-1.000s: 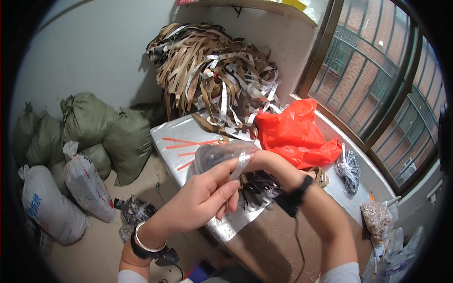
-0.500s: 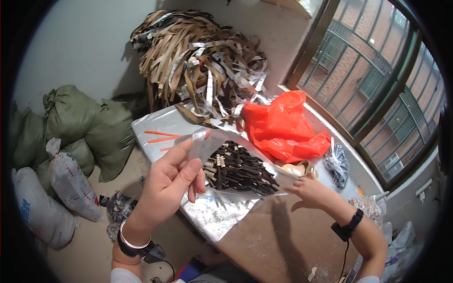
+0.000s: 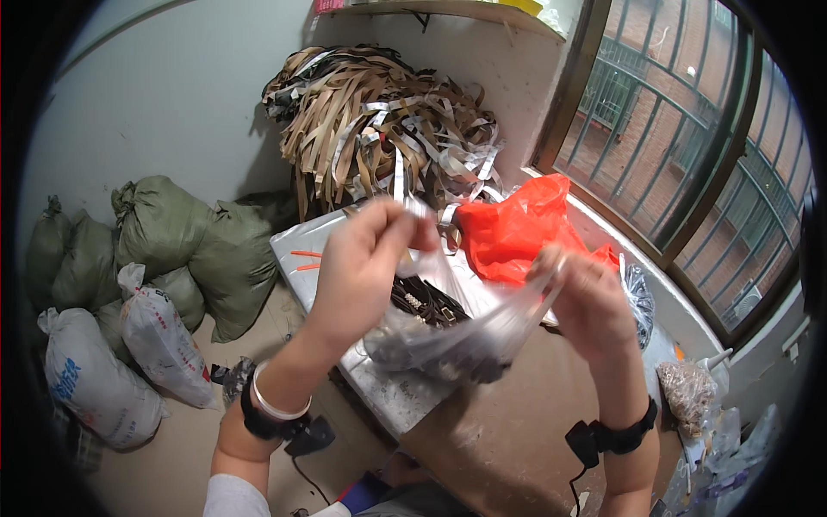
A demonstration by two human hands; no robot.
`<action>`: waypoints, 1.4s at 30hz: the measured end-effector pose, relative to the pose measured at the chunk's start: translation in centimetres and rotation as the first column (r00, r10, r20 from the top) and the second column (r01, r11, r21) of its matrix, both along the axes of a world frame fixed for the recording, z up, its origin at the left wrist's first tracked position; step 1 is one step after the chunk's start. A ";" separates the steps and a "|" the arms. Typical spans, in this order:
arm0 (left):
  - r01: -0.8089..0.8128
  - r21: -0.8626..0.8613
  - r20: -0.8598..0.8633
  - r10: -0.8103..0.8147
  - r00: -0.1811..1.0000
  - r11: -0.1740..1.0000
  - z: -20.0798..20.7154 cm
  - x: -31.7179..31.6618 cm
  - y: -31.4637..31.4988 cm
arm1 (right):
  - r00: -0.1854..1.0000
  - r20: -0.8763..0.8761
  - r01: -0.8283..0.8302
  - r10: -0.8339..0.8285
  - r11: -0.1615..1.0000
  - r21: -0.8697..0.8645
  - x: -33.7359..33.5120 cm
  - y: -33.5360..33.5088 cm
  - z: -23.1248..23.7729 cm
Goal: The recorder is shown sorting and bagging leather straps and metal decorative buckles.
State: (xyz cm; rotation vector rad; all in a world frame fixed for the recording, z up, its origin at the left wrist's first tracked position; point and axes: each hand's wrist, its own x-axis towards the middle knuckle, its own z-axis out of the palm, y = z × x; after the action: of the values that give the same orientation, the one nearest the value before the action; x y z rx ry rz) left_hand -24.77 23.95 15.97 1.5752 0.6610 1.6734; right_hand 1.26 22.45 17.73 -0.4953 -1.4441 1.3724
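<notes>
Between my hands hangs a clear plastic bag [image 3: 519, 329], its rim pulled up on both sides and smeared by motion. Dark narrow straps with gold-coloured parts [image 3: 428, 303] fill its lower part and show through the opening. My left hand [image 3: 362, 258] is closed on the left side of the rim, its fingertips blurred. On the other side my right hand [image 3: 594, 302] pinches the gathered rim, the plastic stretched taut below it. The bag is over the near part of the table [image 3: 517, 431], its bottom sagging; whether it touches the table I cannot tell.
A red plastic bag [image 3: 517, 226] lies behind my hands. Beyond it rises a heap of tan and white strips [image 3: 345, 129]. Thin orange sticks [image 3: 307, 255] lie at the table's left. Green sacks [image 3: 164, 224] and white sacks [image 3: 99, 375] stand on the floor. A barred window [image 3: 663, 129] borders the right.
The bag has been lifted and its opening drawn narrower. My right hand has risen and closed on its rim; my left hand has moved up and right. The view has shifted slightly.
</notes>
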 end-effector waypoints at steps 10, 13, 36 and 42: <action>-0.094 0.528 -0.407 0.349 0.844 0.844 1.8 2.2 -1.1 | 0.976 0.217 -0.038 0.030 0.999 0.035 -0.9 -2.2 1.3; 0.105 0.586 -0.569 0.316 0.759 0.804 2.2 6.4 -4.0 | 0.969 0.230 0.074 -0.089 0.994 0.075 -2.9 -3.9 -1.6; 0.162 0.323 -0.383 -0.027 0.923 0.933 -2.1 5.2 -3.3 | 0.994 0.114 0.040 -0.001 0.939 -0.343 -0.5 -5.4 -3.9; 0.182 -0.545 -0.512 -0.497 0.701 0.818 -3.6 6.0 -1.6 | 0.451 0.322 -0.052 -0.832 0.336 0.940 -1.1 -6.1 -3.4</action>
State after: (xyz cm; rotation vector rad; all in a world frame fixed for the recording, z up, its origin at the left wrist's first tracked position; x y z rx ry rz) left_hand -18.79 22.31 12.40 1.7587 0.9361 0.5895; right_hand 0.20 16.31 14.33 -0.7871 -2.2479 -0.3769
